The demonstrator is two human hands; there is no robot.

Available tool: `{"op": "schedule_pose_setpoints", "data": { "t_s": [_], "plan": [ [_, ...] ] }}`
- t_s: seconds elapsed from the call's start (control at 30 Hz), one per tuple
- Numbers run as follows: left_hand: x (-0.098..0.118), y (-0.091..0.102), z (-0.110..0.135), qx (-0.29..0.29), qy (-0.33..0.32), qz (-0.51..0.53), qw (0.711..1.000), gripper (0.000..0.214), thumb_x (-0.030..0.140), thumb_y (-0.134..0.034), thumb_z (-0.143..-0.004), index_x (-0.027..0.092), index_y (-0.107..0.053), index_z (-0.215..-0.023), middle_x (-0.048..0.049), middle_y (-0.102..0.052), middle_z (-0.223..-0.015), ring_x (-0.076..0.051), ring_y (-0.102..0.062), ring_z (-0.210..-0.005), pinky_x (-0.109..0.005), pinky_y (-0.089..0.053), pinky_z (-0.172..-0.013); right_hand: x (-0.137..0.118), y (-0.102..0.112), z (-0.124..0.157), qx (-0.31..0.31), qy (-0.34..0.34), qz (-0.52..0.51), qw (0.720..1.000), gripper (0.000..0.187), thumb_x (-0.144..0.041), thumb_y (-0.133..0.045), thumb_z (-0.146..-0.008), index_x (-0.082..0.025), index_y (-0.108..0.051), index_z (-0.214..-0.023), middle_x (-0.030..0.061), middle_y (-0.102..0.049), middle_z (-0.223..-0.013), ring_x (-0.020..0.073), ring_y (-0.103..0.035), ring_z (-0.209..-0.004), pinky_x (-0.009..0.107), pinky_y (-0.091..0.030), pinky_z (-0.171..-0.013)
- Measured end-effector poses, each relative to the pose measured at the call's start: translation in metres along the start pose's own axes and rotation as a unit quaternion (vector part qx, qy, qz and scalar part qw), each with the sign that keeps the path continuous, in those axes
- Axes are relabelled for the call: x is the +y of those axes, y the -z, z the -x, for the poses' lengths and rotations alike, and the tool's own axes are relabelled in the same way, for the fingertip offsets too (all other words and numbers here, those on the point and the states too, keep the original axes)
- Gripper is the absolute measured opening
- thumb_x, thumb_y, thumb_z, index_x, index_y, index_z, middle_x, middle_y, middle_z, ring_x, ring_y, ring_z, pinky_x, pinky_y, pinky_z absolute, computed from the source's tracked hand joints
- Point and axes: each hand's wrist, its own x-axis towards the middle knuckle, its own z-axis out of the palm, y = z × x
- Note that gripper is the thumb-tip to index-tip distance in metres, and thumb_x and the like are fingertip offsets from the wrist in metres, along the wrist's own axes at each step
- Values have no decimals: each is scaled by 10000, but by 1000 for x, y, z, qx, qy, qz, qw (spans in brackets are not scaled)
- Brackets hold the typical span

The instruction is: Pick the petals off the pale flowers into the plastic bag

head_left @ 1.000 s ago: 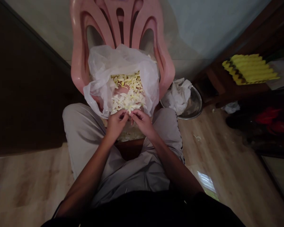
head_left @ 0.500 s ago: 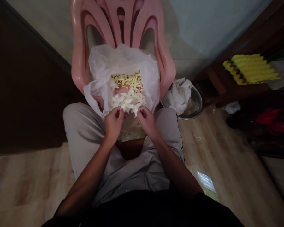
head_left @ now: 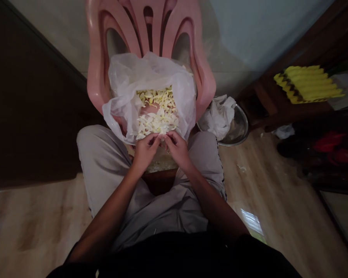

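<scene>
A clear plastic bag (head_left: 124, 88) lies open on the seat of a pink plastic chair (head_left: 150, 31). It holds a heap of pale yellow-white petal-like pieces (head_left: 158, 112). My left hand (head_left: 145, 150) and my right hand (head_left: 176, 148) meet at the near edge of the heap, fingertips pinched together on one small white piece between them. The piece itself is too small to make out clearly. My knees in grey trousers flank the chair's front edge.
A metal bowl (head_left: 237, 129) with crumpled white plastic (head_left: 217, 116) sits on the wooden floor right of the chair. A yellow folded stack (head_left: 307, 83) rests on a dark wooden shelf at the right. Red items lie in shadow below it.
Half a second ago my hands were apart at the bag's edge; now they have come back together, fingertips pinched at the heap's near edge, as a second ago.
</scene>
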Motion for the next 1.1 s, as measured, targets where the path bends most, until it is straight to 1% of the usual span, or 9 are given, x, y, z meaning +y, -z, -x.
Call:
{"op": "schedule_pose_setpoints", "data": {
  "t_s": [0.13,0.23,0.3,0.4,0.5,0.7,0.8,0.93,1.1],
  "plan": [
    [-3,2,-1,-11,-10,-5,1000,279,422,-579,-934,210,-750,-993,-10,-766,-860,-167,-688,-771,-264,-530,-744,-2,1,0,-4,12,-12,1000,254,-474,-613,-922,-239,-572,-834,-36,-545,-657,141,-525,-597,278,-415,-593],
    [-5,3,-2,-20,-12,5,1000,294,431,-587,-931,208,-752,-1028,-18,-771,-917,-172,-685,-821,-268,-529,-775,0,1,0,3,10,10,1000,288,-493,-595,-927,-232,-560,-809,-38,-537,-639,140,-529,-599,271,-414,-588],
    [-7,4,-3,-31,-16,18,999,298,424,-585,-936,210,-746,-1066,-19,-766,-920,-167,-682,-812,-268,-524,-777,4,1,-1,11,7,27,1000,301,-509,-573,-935,-229,-570,-826,-41,-522,-618,139,-529,-590,268,-414,-581],
    [-6,4,-4,-43,-17,29,999,285,413,-584,-942,211,-738,-1071,-6,-733,-823,-156,-659,-749,-262,-508,-743,8,0,-2,19,2,20,1000,307,-529,-550,-944,-229,-609,-918,-39,-533,-633,135,-527,-570,266,-418,-560],
    [-4,4,-4,-38,-10,40,998,269,426,-608,-928,205,-736,-1015,2,-703,-773,-150,-638,-713,-253,-493,-709,7,0,-2,16,-2,-5,1000,315,-534,-553,-945,-228,-623,-971,-43,-540,-624,131,-523,-550,263,-412,-542],
    [-1,4,-5,-13,8,83,996,254,430,-673,-879,194,-730,-955,13,-694,-757,-138,-625,-682,-240,-478,-676,0,-1,-2,-22,-8,-53,998,325,-548,-601,-915,-225,-582,-881,-59,-543,-603,114,-515,-536,251,-408,-540],
    [-1,4,-6,0,13,98,995,254,433,-699,-853,189,-724,-917,19,-676,-722,-131,-606,-642,-237,-466,-637,1,-2,-2,-26,-11,-57,998,330,-549,-621,-903,-224,-579,-864,-61,-543,-600,113,-516,-532,253,-405,-532],
    [-2,3,-7,1,22,116,993,238,425,-708,-842,191,-716,-884,31,-645,-686,-116,-581,-594,-233,-452,-605,2,-2,-2,-32,-15,-70,997,316,-537,-625,-908,-226,-586,-869,-63,-543,-583,110,-510,-507,257,-400,-520],
    [-5,1,-7,12,25,137,990,203,393,-719,-832,196,-707,-881,38,-629,-673,-109,-578,-575,-229,-454,-577,0,-3,-1,-36,-15,-79,996,327,-546,-649,-888,-224,-593,-889,-45,-593,-671,102,-514,-514,259,-407,-514]
  ]
}}
